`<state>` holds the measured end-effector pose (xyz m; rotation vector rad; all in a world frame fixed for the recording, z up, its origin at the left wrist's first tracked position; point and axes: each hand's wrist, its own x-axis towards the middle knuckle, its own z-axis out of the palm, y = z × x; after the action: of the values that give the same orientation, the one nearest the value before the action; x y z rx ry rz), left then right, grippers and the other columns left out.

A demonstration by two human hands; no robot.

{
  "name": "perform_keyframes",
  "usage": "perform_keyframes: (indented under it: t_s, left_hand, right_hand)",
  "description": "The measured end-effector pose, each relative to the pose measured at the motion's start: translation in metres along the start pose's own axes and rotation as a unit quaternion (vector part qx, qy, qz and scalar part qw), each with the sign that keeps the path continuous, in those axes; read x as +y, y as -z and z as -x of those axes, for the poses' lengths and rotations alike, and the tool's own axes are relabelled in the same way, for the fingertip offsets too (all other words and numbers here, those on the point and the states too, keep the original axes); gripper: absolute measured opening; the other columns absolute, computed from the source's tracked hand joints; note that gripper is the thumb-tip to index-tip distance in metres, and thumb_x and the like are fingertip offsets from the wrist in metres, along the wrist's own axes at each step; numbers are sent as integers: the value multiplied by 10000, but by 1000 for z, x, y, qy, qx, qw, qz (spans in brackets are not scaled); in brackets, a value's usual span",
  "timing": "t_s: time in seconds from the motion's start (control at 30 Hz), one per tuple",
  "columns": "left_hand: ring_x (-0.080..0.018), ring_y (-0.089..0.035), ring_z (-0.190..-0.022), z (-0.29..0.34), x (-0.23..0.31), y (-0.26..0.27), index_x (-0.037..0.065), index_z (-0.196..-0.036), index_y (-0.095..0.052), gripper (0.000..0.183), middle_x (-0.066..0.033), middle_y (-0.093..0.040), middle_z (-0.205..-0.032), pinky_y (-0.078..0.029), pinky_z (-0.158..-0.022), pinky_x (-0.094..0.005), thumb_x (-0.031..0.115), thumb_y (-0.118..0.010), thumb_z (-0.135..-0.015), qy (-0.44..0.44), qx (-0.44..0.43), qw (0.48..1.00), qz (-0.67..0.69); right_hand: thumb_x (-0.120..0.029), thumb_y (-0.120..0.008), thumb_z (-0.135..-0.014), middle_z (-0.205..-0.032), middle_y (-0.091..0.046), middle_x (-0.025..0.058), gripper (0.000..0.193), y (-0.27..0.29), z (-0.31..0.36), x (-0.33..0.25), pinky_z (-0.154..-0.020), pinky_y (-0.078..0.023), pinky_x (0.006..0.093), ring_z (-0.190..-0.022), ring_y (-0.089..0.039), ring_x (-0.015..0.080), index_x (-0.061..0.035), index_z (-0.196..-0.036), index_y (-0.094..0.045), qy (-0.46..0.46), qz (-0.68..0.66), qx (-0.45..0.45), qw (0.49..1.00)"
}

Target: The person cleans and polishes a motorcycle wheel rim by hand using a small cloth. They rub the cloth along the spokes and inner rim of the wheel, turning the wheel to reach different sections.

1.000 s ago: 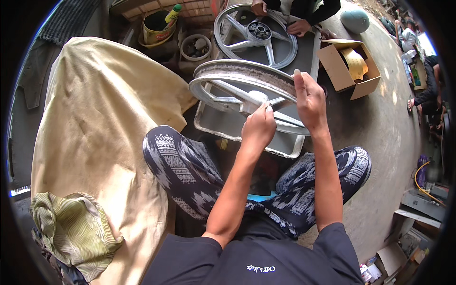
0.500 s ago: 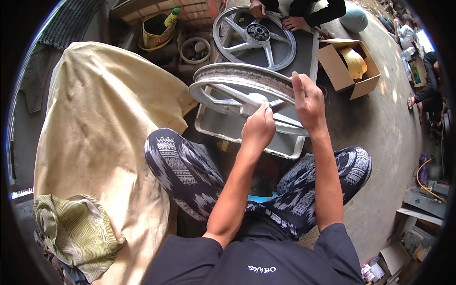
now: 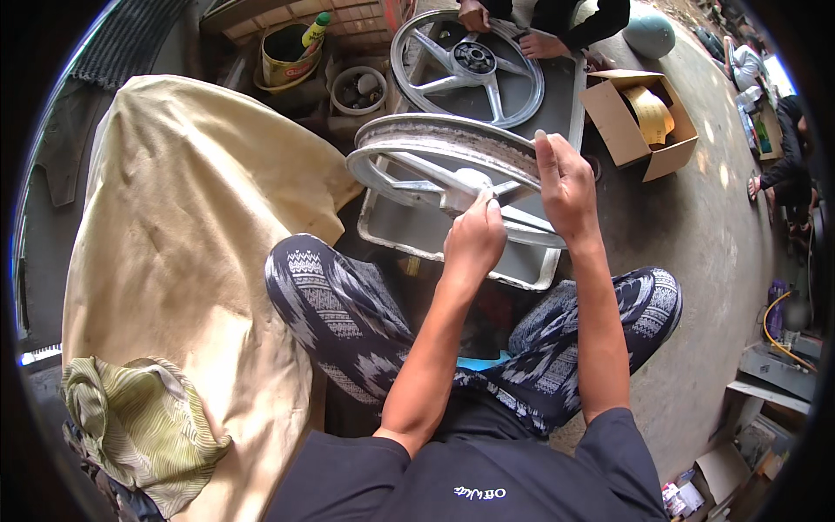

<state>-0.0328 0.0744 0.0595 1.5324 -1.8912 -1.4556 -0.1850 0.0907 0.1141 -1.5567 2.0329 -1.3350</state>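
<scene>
A silver spoked motorcycle wheel rim (image 3: pixel 417 132) is held tilted in front of me, over a grey tray (image 3: pixel 402 247). My right hand (image 3: pixel 570 191) is closed round its right edge, thumb pointing up. My left hand (image 3: pixel 474 237) is closed, its fingertips pinched together against a spoke beside the hub. Whatever those fingers hold, if anything, is hidden. Beyond it a second silver wheel rim (image 3: pixel 474 58) lies at the tray's far end. Another person's hands (image 3: pixel 541 45) touch that one's far edge.
A beige cloth cover (image 3: pixel 191 226) drapes over something bulky at left, with a green patterned cloth (image 3: pixel 143 426) on it. An open cardboard box (image 3: pixel 613 113) with a yellow roll (image 3: pixel 648 115) stands right of the tray. A bucket (image 3: pixel 285 59) and a white tub (image 3: pixel 357 110) sit far left.
My left hand has shifted very slightly along the spoke. The wheel rim and my right hand stay almost where they were.
</scene>
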Motion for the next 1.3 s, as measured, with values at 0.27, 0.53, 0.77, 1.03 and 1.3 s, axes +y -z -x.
perform_keyframes:
  t_s: [0.27,0.53,0.77,1.03,1.3]
  left_hand:
    - [-458,-606,-1237,-1,3,2,48,-1392,-628,480,-238,-665,-1318,-469,-1073,-492,318,-414,-1058,0,-7,1000,25]
    - [-436,-552,-1327,-2,-9,-6,-2,-1423,-588,499,-255,-600,-1415,-431,-1125,-456,299,-410,-1066,-34,-3,994,103]
    - [-422,-561,-1329,-9,-4,-9,8,-1420,-593,489,-244,-618,-1398,-430,-1130,-448,296,-412,-1068,-42,6,995,89]
    - [-402,-552,-1349,-4,10,-5,33,-1454,-574,513,-229,-581,-1454,-425,-1139,-446,318,-391,-1069,-17,-14,998,66]
    - [-436,-608,-1222,-19,-19,-21,-30,-1303,-661,446,-260,-613,-1354,-476,-1054,-483,281,-445,-1068,-78,67,994,35]
  right_hand:
    - [-365,-523,-1089,-826,-602,139,412,3,0,4,-691,-470,408,-748,-605,355,-4,-941,-656,2,20,-7,1000]
    - [-357,-540,-1081,-847,-629,130,394,1,-1,1,-706,-482,399,-765,-626,340,-8,-957,-673,2,7,-10,1000]
    - [-354,-555,-1076,-844,-629,137,394,1,0,3,-710,-482,401,-765,-629,342,0,-950,-674,3,-2,-2,1000]
    - [-350,-551,-1078,-841,-626,136,391,3,3,4,-703,-479,402,-760,-629,335,-1,-948,-671,-5,3,-8,1000]
    - [-350,-549,-1080,-852,-637,138,395,2,-1,4,-701,-483,406,-764,-632,345,0,-952,-679,-8,-8,-10,1000]
